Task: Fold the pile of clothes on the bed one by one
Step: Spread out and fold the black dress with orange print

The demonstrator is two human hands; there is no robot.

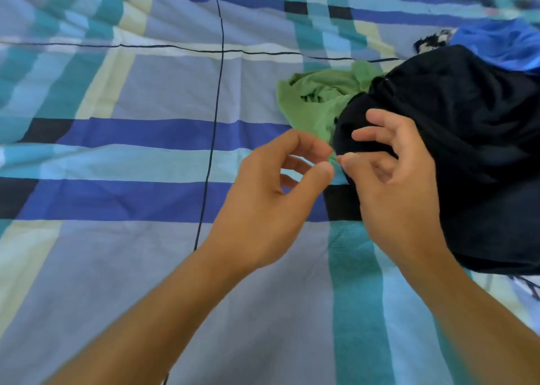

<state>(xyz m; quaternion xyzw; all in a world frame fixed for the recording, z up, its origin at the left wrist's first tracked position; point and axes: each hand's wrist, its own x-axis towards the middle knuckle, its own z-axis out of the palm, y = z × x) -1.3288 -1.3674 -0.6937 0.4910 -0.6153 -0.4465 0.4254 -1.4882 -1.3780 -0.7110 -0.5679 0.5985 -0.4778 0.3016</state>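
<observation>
A pile of clothes lies on the right side of the bed: a large black garment (455, 139) on top, a crumpled green garment (318, 98) sticking out from under its left edge, and a blue garment (502, 45) behind. My left hand (274, 197) hovers at the lower corner of the green garment, thumb and forefinger close together by its tip. My right hand (394, 180) is at the black garment's left edge, fingers curled and spread. Whether either hand pinches cloth is unclear.
The bed is covered by a plaid sheet (131, 156) in blue, teal, cream and black, slightly wrinkled. A black-and-white patterned cloth (432, 40) peeks out behind the black garment. A dark fringe (526, 285) shows at the right edge.
</observation>
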